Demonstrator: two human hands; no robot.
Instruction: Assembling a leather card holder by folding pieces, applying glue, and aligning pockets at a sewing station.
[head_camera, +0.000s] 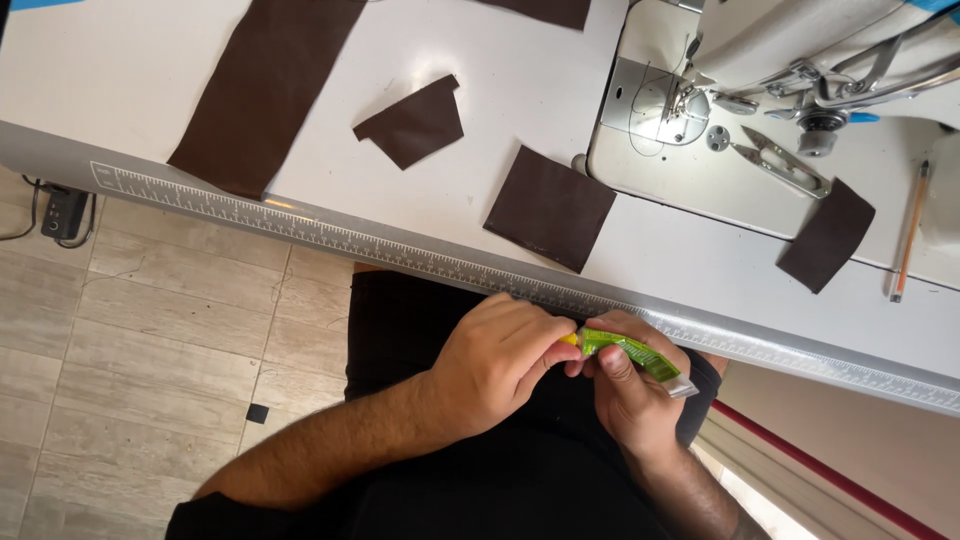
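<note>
Apparently early on: low in frame, right hand (630, 385) grips a green glue tube (632, 353), left hand (500, 360) pinches its yellow cap (571, 340); brown fabric pieces (550, 207) lie unglued above.

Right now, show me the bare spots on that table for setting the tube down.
Bare white table lies left of the long brown strip, and between the square brown piece and the ruler edge. It is crowded by the sewing machine and snips.

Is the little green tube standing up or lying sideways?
Sideways. The green tube lies nearly level in the right hand, flat end pointing right. The left hand pinches its yellow cap.
</note>
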